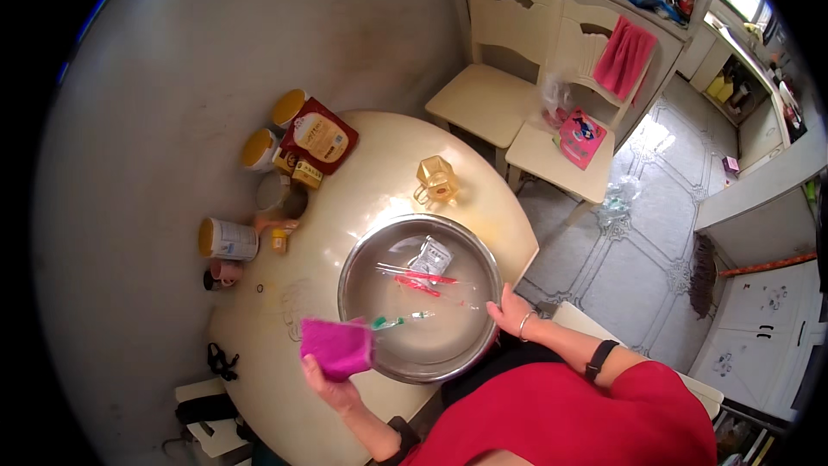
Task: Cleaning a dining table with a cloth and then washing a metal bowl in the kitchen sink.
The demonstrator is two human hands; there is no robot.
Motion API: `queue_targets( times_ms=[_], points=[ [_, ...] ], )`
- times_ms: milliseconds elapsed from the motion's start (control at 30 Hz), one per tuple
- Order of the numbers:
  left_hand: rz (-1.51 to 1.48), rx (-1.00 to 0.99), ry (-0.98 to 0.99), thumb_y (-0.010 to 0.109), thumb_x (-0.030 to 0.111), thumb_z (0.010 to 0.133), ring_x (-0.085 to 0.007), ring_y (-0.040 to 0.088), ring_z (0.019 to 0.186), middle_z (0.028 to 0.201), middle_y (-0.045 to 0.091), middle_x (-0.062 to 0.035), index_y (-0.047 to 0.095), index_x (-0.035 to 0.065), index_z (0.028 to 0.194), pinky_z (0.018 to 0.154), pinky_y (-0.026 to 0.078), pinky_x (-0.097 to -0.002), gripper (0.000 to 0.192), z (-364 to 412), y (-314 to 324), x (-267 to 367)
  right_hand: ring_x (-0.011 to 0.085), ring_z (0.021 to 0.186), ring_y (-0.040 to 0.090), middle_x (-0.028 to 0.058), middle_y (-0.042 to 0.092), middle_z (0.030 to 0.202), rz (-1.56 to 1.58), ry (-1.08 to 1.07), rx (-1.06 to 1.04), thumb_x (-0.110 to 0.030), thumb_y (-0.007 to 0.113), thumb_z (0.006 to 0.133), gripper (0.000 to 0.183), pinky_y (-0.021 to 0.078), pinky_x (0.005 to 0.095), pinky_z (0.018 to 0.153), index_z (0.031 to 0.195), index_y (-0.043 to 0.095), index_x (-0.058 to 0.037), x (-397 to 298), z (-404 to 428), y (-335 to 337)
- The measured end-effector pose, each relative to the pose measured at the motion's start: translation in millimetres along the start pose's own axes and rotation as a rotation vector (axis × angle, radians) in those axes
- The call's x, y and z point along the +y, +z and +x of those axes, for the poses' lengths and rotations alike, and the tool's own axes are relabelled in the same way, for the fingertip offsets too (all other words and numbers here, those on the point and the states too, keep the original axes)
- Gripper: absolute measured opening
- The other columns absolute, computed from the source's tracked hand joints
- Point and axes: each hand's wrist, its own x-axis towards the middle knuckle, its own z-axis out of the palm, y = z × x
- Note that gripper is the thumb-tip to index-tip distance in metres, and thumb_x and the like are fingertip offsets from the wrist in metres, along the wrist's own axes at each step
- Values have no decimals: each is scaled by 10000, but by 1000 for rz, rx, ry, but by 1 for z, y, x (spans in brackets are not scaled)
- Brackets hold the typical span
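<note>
My left hand (331,389) holds up a folded magenta cloth (333,346) at the near left side of a large stainless-steel basin (352,249). The cloth overlaps the basin's rim in view; whether they touch I cannot tell. My right hand (512,314) grips the basin's right rim, thumb on top and fingers partly hidden. Inside the basin lie a white sachet (433,256) bearing writing, red sticks (419,282) in clear wrapping and a green item (388,322), also seemingly wrapped. The basin rests on a cream table, close against my body.
An amber glass mug (438,180) stands beyond the basin on the table (310,278). Along the wall are a red pouch (319,136), yellow-lidded tubs (229,239) and a pink cup (226,272). Two cream chairs (482,103) stand behind; a pink towel (625,57) hangs over one.
</note>
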Motion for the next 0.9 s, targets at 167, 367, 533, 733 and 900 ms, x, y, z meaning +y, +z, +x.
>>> queue_targets(
  times_ms=[167, 367, 533, 733, 900],
  points=[
    [22, -22, -121, 466, 220, 824, -153, 535, 787, 871, 535, -53, 474, 35, 968, 710, 434, -282, 235, 9, -4, -19, 417, 629, 526, 285, 517, 658, 0, 2, -35, -311, 460, 762, 429, 428, 450, 589, 859, 315, 82, -4, -4, -7],
    [125, -118, -110, 477, 173, 830, -114, 511, 754, 857, 537, -50, 514, 6, 914, 685, 415, -248, 191, 2, -11, -12, 419, 631, 525, 293, 514, 662, -31, 24, 14, -291, 458, 755, 419, 432, 447, 588, 856, 313, 90, -8, -3, -3],
    [390, -137, 6, 450, 166, 847, -82, 476, 747, 800, 535, -2, 543, -4, 893, 697, 371, -211, 199, 11, -8, -21, 406, 625, 533, 286, 522, 653, -39, 68, 34, -284, 464, 743, 421, 440, 439, 571, 869, 335, 96, -13, -1, -7],
    [776, 88, 13, 470, 197, 829, -106, 485, 723, 810, 532, -46, 530, -47, 892, 662, 404, -240, 260, 35, -76, -73, 375, 726, 542, 245, 544, 750, 35, 34, 228, -303, 536, 696, 456, 431, 418, 653, 937, 378, 51, -10, 12, 0],
    [703, 13, -201, 483, 210, 814, -155, 498, 713, 827, 548, -95, 536, -67, 907, 649, 417, -287, 297, 41, -78, -96, 338, 796, 534, 203, 551, 809, 240, 261, 276, -218, 552, 666, 314, 416, 384, 709, 880, 475, 0, -21, 50, -14]
  ],
)
